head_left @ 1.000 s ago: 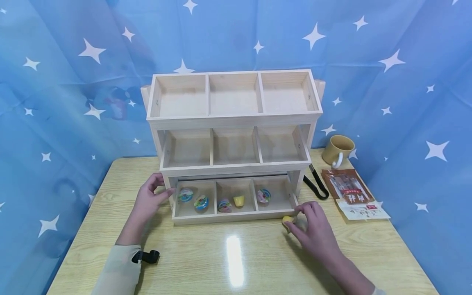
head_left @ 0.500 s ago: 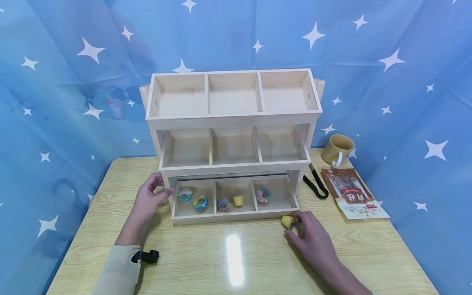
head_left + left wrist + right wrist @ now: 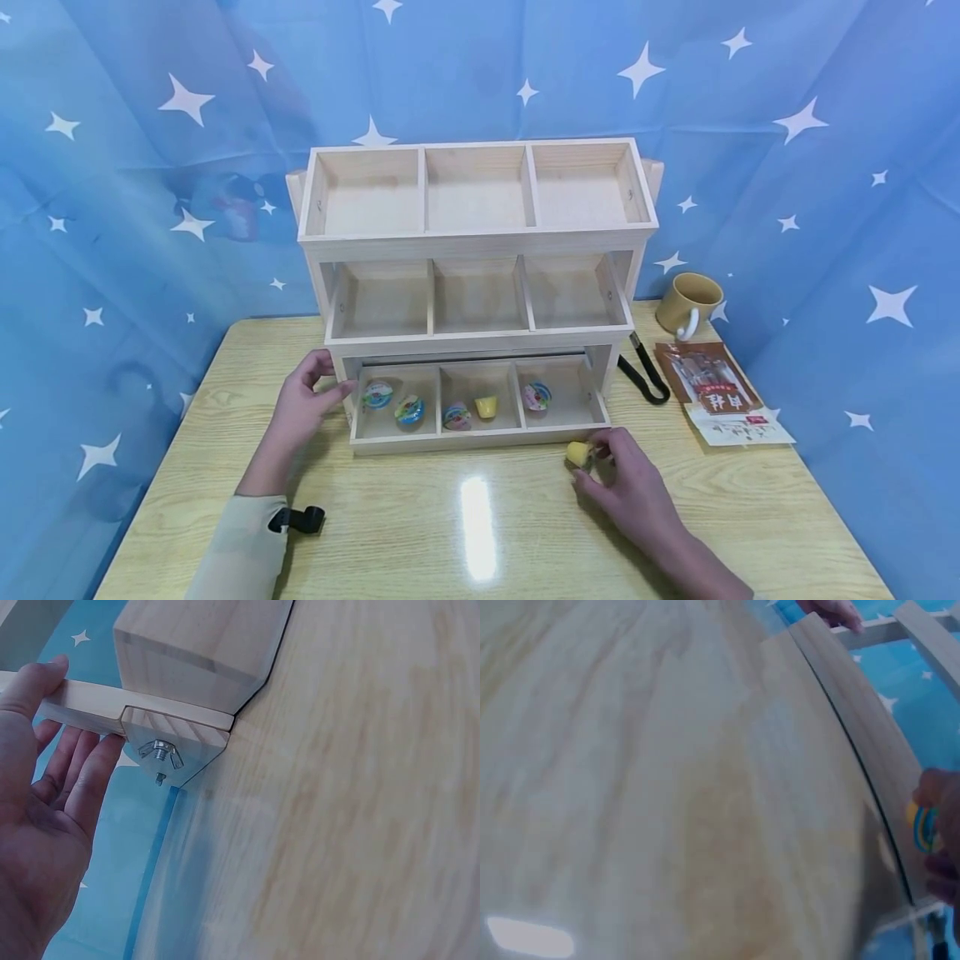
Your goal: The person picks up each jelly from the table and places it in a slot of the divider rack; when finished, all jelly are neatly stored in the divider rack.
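A three-tier wooden shelf stands at the back of the table. My left hand grips its left upright, thumb on one side and fingers on the other. Just outside the bottom tray's front right corner, my right hand holds a small yellow jelly cup between thumb and fingers. Its colourful lid edge shows in the right wrist view. Similar cups lie in the bottom tray: two in the left compartment, two in the middle one, including a yellow one, and one on the right.
On the right of the table are a tan mug, a brown and white food packet and a black-handled tool partly behind the shelf. A blue star-print curtain hangs behind. A wing nut juts from the shelf's side.
My right hand has come slightly lower and left along the tray's front edge, and the yellow jelly cup has shifted a little left with it. The left hand has stayed on the upright.
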Motion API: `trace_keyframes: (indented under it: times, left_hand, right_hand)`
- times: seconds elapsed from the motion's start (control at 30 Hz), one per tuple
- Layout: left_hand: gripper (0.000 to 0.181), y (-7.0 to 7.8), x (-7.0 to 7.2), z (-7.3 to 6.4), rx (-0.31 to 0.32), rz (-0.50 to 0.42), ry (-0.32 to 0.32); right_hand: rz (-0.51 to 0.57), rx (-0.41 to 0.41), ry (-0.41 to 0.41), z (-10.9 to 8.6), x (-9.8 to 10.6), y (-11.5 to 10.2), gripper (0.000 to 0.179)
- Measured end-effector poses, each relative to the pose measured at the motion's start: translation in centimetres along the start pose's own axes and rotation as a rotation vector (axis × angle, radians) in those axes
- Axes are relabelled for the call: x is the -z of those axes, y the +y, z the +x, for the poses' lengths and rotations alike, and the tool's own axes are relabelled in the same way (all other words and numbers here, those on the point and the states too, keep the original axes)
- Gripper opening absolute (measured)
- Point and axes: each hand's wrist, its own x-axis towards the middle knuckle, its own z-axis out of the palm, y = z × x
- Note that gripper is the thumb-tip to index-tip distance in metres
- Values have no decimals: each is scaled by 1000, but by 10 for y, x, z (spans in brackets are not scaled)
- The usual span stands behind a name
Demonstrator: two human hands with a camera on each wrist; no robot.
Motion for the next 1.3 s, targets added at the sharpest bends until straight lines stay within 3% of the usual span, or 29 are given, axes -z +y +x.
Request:
trace_keyframes:
  times: [0.2, 0.4, 0.63, 0.8, 1.03, 1.3]
  left_hand:
    - [48, 1, 0, 0, -4, -3, -4]
    - [47, 0, 0, 1, -8, -9, -3]
    - [47, 1, -1, 2, 1, -6, -4]
    - [47, 2, -1, 2, 1, -21, -6]
    - [49, 4, -2, 1, -5, -23, -17]
    - [46, 6, -2, 0, -10, 10, 3]
  right_hand:
    - [63, 159, 76, 19, 11, 0, 58]
    - [12, 189, 81, 43, 19, 7, 57]
    - [2, 166, 35, 67, 18, 10, 50]
    - [-20, 97, -17, 79, 14, 7, 45]
    - [-24, -22, -135, 87, 11, 5, 42]
    - [-57, -41, -198, 93, 7, 7, 47]
